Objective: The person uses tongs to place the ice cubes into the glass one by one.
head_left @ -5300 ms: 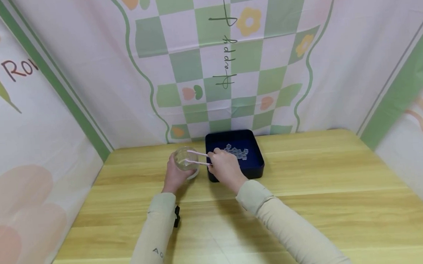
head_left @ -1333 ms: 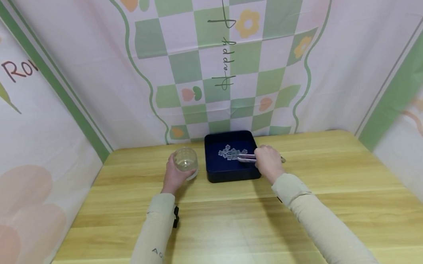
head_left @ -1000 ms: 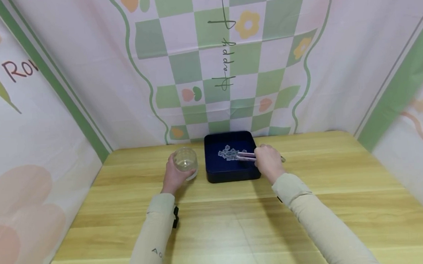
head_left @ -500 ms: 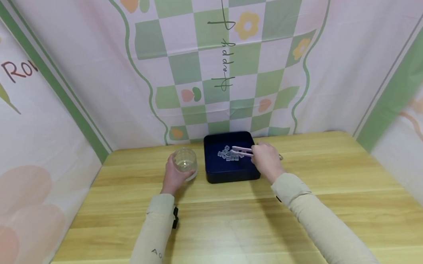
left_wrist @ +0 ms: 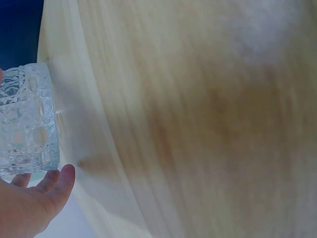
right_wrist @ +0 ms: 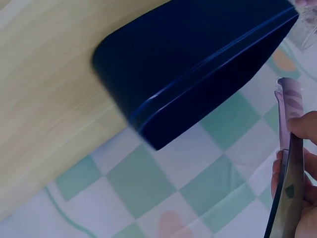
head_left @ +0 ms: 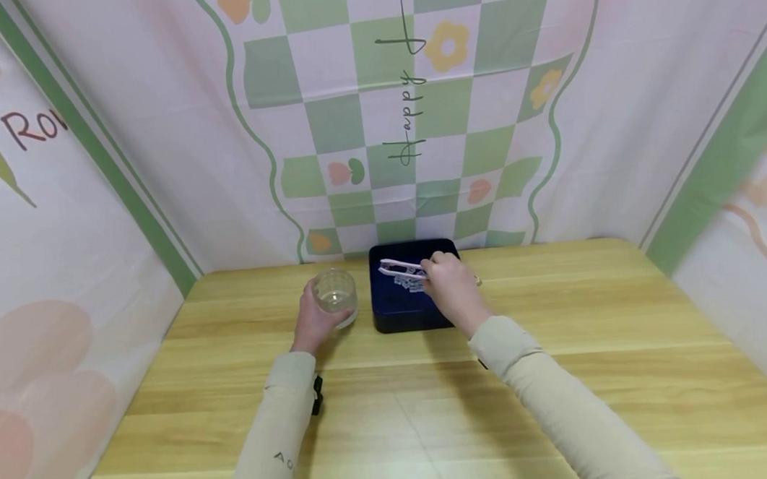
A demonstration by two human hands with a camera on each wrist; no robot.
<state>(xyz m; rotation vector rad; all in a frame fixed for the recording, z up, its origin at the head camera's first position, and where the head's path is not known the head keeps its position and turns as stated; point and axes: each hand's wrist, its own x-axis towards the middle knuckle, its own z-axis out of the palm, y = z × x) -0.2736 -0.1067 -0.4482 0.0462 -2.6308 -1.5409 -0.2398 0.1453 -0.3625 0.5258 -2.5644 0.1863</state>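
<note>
My left hand (head_left: 316, 319) holds a clear drinking glass (head_left: 336, 292) upright on the table, thumb and fingers round its sides. The left wrist view shows the patterned cut surface of the glass (left_wrist: 27, 124). My right hand (head_left: 454, 290) grips tongs (head_left: 401, 270) with pink arms and a shiny metal handle end. Their tips are raised above the left part of a dark blue square tray (head_left: 407, 321). A small clear piece shows at the tips of the tongs (right_wrist: 291, 96) in the right wrist view. Several clear cubes (head_left: 408, 285) lie in the tray, partly hidden behind the tongs.
The tray stands right of the glass, near the back edge of the wooden table (head_left: 379, 413). Behind it hangs a printed cloth (head_left: 390, 109) with green checks. More printed cloth (head_left: 54, 286) closes off the left and right sides.
My right hand has lifted the tongs from the cubes and moved them left towards the glass. Earlier the tongs reached over the glass, then returned to the tray. My left hand stays on the glass.
</note>
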